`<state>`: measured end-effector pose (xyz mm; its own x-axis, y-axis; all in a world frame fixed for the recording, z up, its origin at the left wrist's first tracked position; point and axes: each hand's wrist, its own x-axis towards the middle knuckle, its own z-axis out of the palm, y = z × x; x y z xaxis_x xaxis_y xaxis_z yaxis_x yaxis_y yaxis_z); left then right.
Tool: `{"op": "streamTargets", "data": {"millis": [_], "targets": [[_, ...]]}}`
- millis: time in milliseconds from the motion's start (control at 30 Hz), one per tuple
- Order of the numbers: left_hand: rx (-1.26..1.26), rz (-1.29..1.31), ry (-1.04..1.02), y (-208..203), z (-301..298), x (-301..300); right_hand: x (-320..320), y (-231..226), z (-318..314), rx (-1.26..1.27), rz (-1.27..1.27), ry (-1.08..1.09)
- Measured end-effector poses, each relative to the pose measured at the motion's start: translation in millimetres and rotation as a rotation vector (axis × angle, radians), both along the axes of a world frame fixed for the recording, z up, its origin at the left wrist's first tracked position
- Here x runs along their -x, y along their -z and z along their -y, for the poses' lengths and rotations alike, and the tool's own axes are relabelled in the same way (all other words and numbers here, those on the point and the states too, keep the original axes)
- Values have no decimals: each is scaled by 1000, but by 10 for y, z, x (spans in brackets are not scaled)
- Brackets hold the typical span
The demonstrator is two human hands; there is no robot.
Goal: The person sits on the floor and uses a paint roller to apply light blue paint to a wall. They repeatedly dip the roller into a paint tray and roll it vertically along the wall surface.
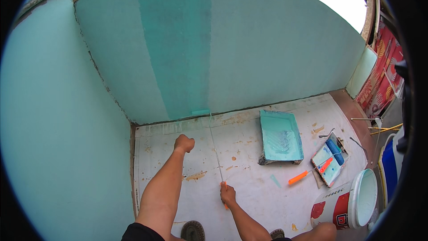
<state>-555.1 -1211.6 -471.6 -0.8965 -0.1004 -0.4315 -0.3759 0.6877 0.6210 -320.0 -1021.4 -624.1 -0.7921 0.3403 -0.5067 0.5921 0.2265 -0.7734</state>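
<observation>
Head view, front wall: pale teal, its bottom edge meeting the floor covering in a dark, bowed line.
Side wall: pale teal, closing off the left; a cracked seam marks the corner.
White floor sheet: reaches almost to both walls, spotted with tan stains; a stretch of it separates the right hand from the large tray. Tiny print along its left edge is too small to read.
Darker teal band: runs down the front wall, left of its middle.
Paint bucket: lower right, tilted, white with printed red panels and a row of small dark marks.
Large paint tray: right of centre, teal-coated, well apart from both hands.
Small tray: right of it, bearing a blue roller sleeve and orange handles.
Long-rod paint roller: its teal sleeve lies at the band's foot.
Left hand: clenched, held out over the sheet near the wall.
Right hand: grasping the long-rod paint roller's orange grip.
</observation>
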Motion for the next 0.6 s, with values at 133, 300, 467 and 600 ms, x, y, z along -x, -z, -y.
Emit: {"op": "streamTargets", "data": {"millis": [133, 300, 467, 600], "targets": [[43, -30, 66, 68, 21, 36, 24, 33, -4, -11, 58, -13], [21, 9, 28, 9, 8, 4, -22, 1, -13, -70, 17, -41], [25, 22, -55, -182, 103, -90, -134, -455, 147, -12, -115, -2], [34, 69, -100, -208, 195, -135, 280, -1132, 460, 172, -540, 51]]}}
